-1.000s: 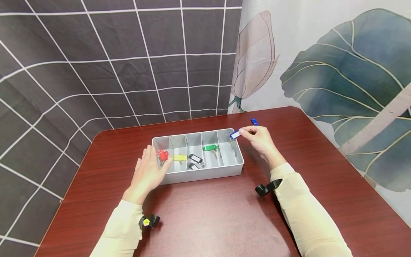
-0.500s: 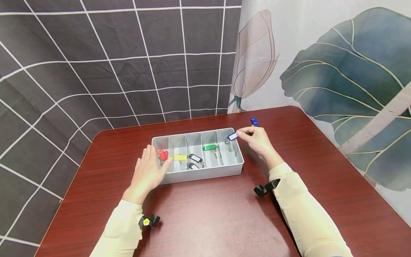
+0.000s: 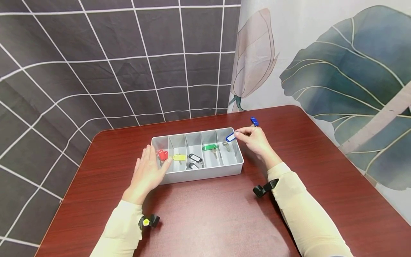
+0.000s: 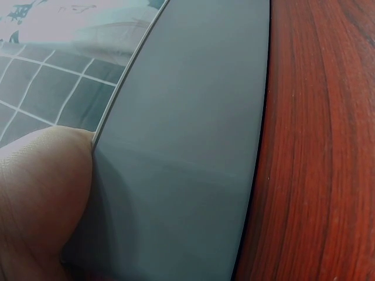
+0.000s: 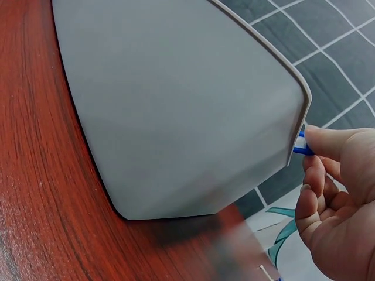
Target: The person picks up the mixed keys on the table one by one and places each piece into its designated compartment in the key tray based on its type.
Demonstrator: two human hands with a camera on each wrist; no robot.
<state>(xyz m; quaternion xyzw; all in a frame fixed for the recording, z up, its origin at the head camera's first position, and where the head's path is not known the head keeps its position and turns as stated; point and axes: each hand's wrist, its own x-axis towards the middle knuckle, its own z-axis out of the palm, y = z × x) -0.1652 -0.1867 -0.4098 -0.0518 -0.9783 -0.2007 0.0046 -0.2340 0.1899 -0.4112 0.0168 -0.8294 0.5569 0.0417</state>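
A grey tray [image 3: 199, 174] with several compartments stands on the table. My right hand [image 3: 255, 142] pinches a blue key tag [image 3: 231, 137] between thumb and fingers, over the rightmost compartment, its key hanging below. In the right wrist view the blue tag [image 5: 301, 143] shows past the tray's rim, held by the right hand [image 5: 343, 187]. At the tray's left end rests my left hand [image 3: 147, 171], fingers straight along the side and thumb at the front rim. Its thumb [image 4: 50, 193] presses the tray wall [image 4: 176, 117] in the left wrist view.
From left, the other compartments hold red tags [image 3: 162, 155], a yellow tag [image 3: 179, 157], two black tags [image 3: 195, 158] and a green tag [image 3: 209, 147] with a key. Behind my right hand, another blue key tag [image 3: 254, 121] lies on the brown table [image 3: 205, 217].
My right hand has moved slightly left and down with the blue key tag, bringing it further over the rightmost compartment. The left hand and the tray stay in place.
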